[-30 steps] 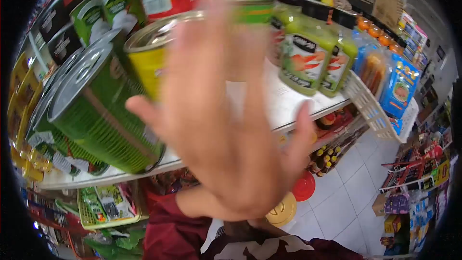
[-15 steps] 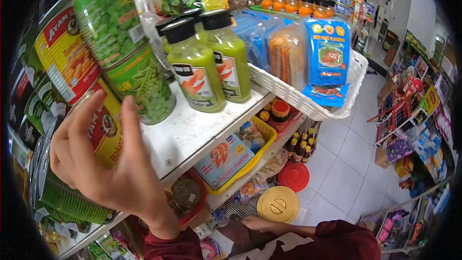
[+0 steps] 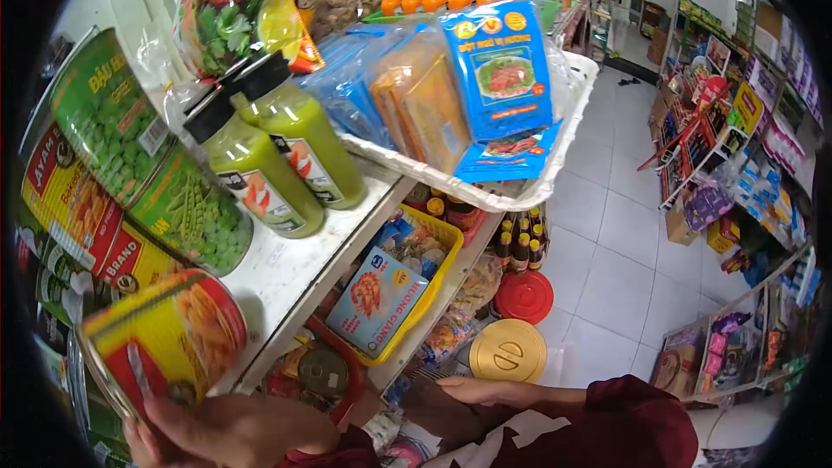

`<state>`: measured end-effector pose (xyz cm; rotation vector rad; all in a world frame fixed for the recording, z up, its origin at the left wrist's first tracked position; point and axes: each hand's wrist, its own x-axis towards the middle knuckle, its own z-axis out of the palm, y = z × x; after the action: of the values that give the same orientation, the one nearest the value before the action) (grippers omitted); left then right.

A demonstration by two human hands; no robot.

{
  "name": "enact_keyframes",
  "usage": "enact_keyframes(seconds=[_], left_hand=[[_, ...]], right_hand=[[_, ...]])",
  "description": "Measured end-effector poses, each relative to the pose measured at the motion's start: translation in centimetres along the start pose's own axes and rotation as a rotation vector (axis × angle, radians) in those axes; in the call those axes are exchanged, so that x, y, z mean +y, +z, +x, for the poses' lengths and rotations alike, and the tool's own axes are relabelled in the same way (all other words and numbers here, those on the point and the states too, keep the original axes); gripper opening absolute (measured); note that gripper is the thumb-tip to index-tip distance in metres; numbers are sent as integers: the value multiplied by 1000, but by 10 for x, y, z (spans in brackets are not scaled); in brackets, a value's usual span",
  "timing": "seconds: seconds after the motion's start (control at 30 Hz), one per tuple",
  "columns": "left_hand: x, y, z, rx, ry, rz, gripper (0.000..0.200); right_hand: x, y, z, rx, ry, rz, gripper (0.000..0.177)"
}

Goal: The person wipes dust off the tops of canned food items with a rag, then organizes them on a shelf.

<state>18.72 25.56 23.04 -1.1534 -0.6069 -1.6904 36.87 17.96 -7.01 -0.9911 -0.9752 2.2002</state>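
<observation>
My left hand [image 3: 230, 429] grips a yellow and red baked-beans can [image 3: 165, 338] at its lower end, tilted at the shelf's front edge. Behind it, two green pea cans [image 3: 195, 208] stand stacked on the white shelf [image 3: 282, 273], beside other baked-beans cans [image 3: 65, 191]. Two green sauce bottles [image 3: 260, 182] with black caps are to their right. My right hand [image 3: 477, 391] is low in the middle, by a dark brown surface; its fingers are mostly hidden.
A white basket [image 3: 494, 199] of blue and orange packets juts past the shelf corner. Below are a yellow tray [image 3: 446, 264] with a blue box, a red lid [image 3: 523, 296] and a gold lid [image 3: 507, 351]. Stocked racks [image 3: 737, 165] line the aisle's right side.
My left hand has closed on a baked-beans can and moved it down toward the shelf's front edge. The view has shifted, so the bottles and basket appear further left. My right hand stays low.
</observation>
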Motion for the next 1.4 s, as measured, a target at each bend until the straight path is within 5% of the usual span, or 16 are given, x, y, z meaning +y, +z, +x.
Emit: enact_keyframes(seconds=[0.03,0.1,0.2,0.23,0.33,0.53,0.63,0.7,0.83,0.93,1.07,1.1,1.17,1.2,1.23,1.4], left_hand=[[-18,-8,-3,-24,148,-100,54],[-43,-34,-17,-37,166,-409,51],[-10,-52,-39,-200,-17,-542,46],[9,-55,-45,-259,-77,-588,44],[62,-65,-57,-414,-249,-709,41],[108,-92,-86,-623,-568,-881,38],[101,-93,-108,-672,-703,-891,68],[113,-87,-107,-540,-916,-1006,62],[101,-116,-141,-768,-885,-995,52],[106,-130,-147,-590,-1047,-1059,30],[87,-136,-140,-676,-914,-1056,58],[85,-137,-128,-727,-871,-1024,59],[83,-143,-112,-784,-793,-968,52],[82,-148,-104,-823,-766,-932,49],[81,-153,-95,-861,-743,-895,46],[75,-168,-84,-891,-696,-786,38]], right_hand=[[-4,-2,-1,-30,-8,-19,35],[-9,-3,-1,-88,-19,-55,35],[-34,20,-13,343,-118,391,38],[-39,18,-7,332,-11,477,34],[-47,17,-21,-176,-323,922,34],[-66,19,-54,132,-400,497,84],[-74,28,-77,157,-382,430,70],[-58,20,-76,214,-360,251,63],[-30,-2,-41,153,-419,171,46],[-45,3,-44,307,-514,-102,43],[-48,30,-44,104,-307,359,48],[-57,43,-51,127,-118,390,53],[-73,63,-56,249,-30,217,45],[-68,66,-57,225,-173,125,42],[-40,33,-33,-32,-392,-95,37],[-57,57,-43,24,-219,-202,39]])
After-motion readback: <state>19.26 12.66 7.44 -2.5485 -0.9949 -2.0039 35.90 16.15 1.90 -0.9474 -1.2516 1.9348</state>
